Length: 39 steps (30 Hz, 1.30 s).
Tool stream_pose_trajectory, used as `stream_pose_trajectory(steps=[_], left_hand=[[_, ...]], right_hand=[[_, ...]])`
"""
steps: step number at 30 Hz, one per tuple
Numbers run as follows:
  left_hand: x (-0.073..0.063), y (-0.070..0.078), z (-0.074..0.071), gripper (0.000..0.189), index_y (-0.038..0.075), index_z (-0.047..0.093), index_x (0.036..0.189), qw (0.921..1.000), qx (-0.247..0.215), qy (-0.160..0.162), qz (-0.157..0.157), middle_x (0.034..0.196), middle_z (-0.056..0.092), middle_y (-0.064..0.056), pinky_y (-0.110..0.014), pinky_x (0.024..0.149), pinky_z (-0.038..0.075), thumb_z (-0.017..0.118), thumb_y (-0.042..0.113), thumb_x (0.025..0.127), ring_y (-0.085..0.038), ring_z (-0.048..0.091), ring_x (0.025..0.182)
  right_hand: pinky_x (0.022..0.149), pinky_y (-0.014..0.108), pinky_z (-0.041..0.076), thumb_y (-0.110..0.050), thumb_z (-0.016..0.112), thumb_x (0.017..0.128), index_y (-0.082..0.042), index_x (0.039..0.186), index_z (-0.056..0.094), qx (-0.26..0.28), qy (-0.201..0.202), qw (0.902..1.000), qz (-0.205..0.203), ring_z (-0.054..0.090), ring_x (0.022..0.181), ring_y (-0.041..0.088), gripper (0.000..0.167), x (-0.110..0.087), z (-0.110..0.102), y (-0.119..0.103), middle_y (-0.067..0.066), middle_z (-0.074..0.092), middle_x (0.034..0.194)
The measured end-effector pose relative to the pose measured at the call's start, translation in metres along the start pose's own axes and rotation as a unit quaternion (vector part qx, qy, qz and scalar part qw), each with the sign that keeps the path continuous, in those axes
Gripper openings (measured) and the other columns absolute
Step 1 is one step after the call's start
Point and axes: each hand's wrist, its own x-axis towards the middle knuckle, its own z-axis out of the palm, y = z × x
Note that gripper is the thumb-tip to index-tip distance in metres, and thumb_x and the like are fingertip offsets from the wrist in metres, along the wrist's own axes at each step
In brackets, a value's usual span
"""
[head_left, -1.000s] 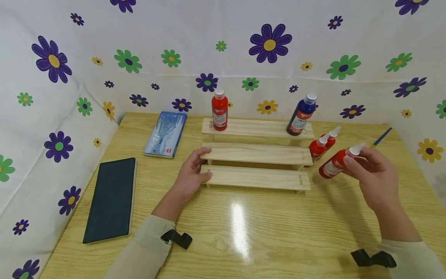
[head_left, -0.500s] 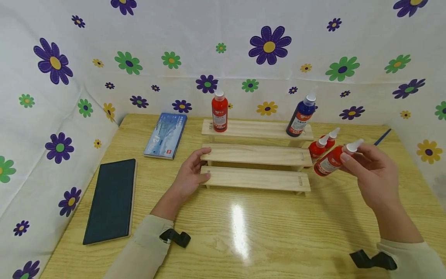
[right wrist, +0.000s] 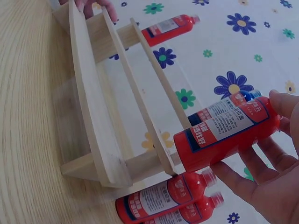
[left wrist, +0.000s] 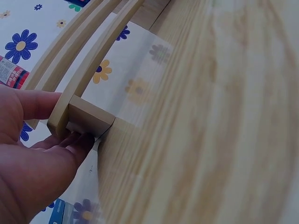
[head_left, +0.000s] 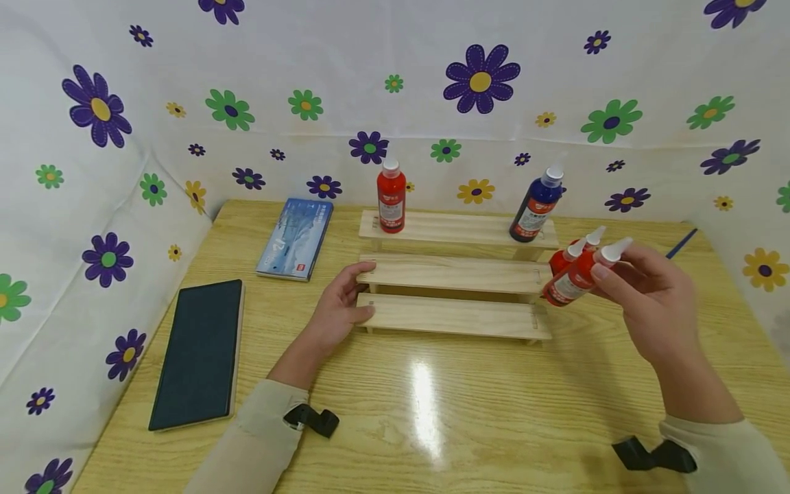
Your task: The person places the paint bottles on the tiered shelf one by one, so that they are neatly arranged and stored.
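- Nearest us, on the left end of the wooden rack (head_left: 453, 315), our left hand (head_left: 333, 312) has its fingers bent round the wood, thumb on the lowest tier. Decent brace; we'd want just enough pressure to stop the rack sliding, no lifting.
- Off the rack's right end, our right hand (head_left: 657, 302) pinches the held red bottle (head_left: 574, 280) up near its cap, fingers only as far apart as the bottle needs. It's tilted, base toward the rack, cap away.
- Our take on carrying it: a high grip lets the base swing, so we'd go slow and bring it upright before the base meets anything. Looks smooth-sided too, so we wouldn't loosen up early.
- Just beyond it, close by the rack's right end, we've got a pair of red bottles (right wrist: 159, 200), capped. Easy to knock, so we'd lift over rather than sweep past.
- Farthest back, on the rack's top tier: a capped red bottle (head_left: 391, 202) near the left end, a dark blue bottle (head_left: 535, 209) near the right.
- Contents? We're guessing coloured liquid, red in four and blue in one. The labels hide a lot, so we can't tell how full they are or how tight the caps sit.
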Motion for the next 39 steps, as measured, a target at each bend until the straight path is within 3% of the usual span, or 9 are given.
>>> stream_pose_trajectory(steps=[6, 17, 23, 29, 39], left_hand=[[0.0, -0.001, 0.001, 0.072, 0.008, 0.047, 0.146, 1.0, -0.007, 0.004, 0.0, 0.144, 0.046, -0.013, -0.033, 0.094, 0.045, 0.057, -0.026, 0.084, -0.03, 0.047, 0.121], [-0.001, -0.002, 0.001, 0.071, 0.007, 0.046, 0.146, 0.9999, -0.013, 0.004, -0.001, 0.146, 0.045, -0.012, -0.036, 0.096, 0.043, 0.058, -0.026, 0.084, -0.032, 0.046, 0.123], [0.0, -0.001, 0.001, 0.072, 0.006, 0.045, 0.146, 0.9999, -0.017, 0.002, 0.0, 0.148, 0.043, -0.013, -0.042, 0.102, 0.038, 0.058, -0.026, 0.083, -0.033, 0.045, 0.123], [0.0, -0.001, -0.001, 0.069, 0.006, 0.045, 0.146, 0.9999, -0.012, 0.0, 0.002, 0.149, 0.042, -0.012, -0.045, 0.107, 0.032, 0.059, -0.024, 0.085, -0.032, 0.044, 0.122], [0.001, -0.005, -0.002, 0.07, 0.006, 0.045, 0.145, 0.9999, -0.013, -0.003, 0.008, 0.147, 0.044, -0.012, -0.035, 0.098, 0.041, 0.058, -0.025, 0.084, -0.031, 0.046, 0.121]], right_hand=[[0.076, 0.026, 0.054, 0.014, 0.059, 0.092, 0.013, 0.124, 0.061, -0.004, -0.011, 0.9999, -0.005, 0.062, 0.104, 0.022, 0.032, 0.005, 0.012, -0.002, 0.014, 0.059, 0.118], [0.074, 0.025, 0.056, 0.015, 0.059, 0.091, 0.011, 0.117, 0.065, -0.007, -0.034, 0.9993, -0.011, 0.062, 0.098, 0.024, 0.027, 0.018, 0.033, -0.004, 0.014, 0.062, 0.112], [0.069, 0.024, 0.055, 0.013, 0.061, 0.091, 0.01, 0.117, 0.065, -0.022, -0.043, 0.9987, -0.013, 0.063, 0.095, 0.025, 0.027, 0.024, 0.047, -0.005, 0.015, 0.064, 0.112], [0.074, 0.027, 0.056, 0.013, 0.062, 0.091, 0.009, 0.117, 0.066, -0.013, -0.058, 0.9981, -0.016, 0.065, 0.1, 0.025, 0.027, 0.03, 0.062, -0.004, 0.02, 0.061, 0.118], [0.081, 0.027, 0.055, 0.007, 0.065, 0.092, 0.006, 0.117, 0.066, -0.035, -0.096, 0.9948, -0.008, 0.062, 0.1, 0.026, 0.024, 0.041, 0.087, 0.002, 0.013, 0.063, 0.113]])
